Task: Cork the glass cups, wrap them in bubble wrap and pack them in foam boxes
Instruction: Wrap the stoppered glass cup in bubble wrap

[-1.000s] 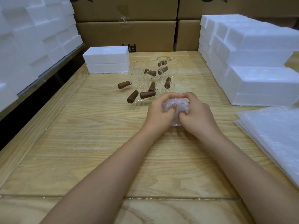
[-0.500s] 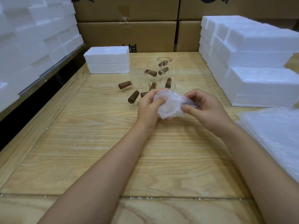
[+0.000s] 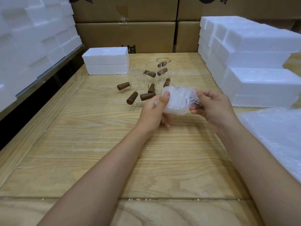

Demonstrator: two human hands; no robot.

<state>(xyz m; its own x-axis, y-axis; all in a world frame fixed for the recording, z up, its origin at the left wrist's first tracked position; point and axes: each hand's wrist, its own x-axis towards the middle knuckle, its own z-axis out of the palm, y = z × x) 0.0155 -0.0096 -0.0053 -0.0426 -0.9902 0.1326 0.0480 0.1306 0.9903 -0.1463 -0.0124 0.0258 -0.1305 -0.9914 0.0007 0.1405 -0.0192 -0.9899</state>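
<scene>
A glass cup wrapped in bubble wrap (image 3: 177, 101) is held above the wooden table (image 3: 97, 144), lying roughly sideways. My left hand (image 3: 154, 111) grips its left end with the thumb on top. My right hand (image 3: 211, 108) pinches the right end, where a dark cork shows through the wrap. Behind the bundle stand several bare glass cups (image 3: 143, 75), with several brown corks (image 3: 132, 98) lying among and beside them. A closed white foam box (image 3: 105, 61) sits at the back left of the table.
Stacks of foam boxes (image 3: 254, 62) fill the right side, and more foam (image 3: 32, 38) is piled beyond the table's left edge. A pile of bubble wrap sheets (image 3: 276, 136) lies at the right. Cardboard cartons (image 3: 130, 30) stand behind the table.
Both hands have lifted the wrapped cup off the table and turned it sideways. They have spread apart to its two ends, and the bundle has shifted slightly right.
</scene>
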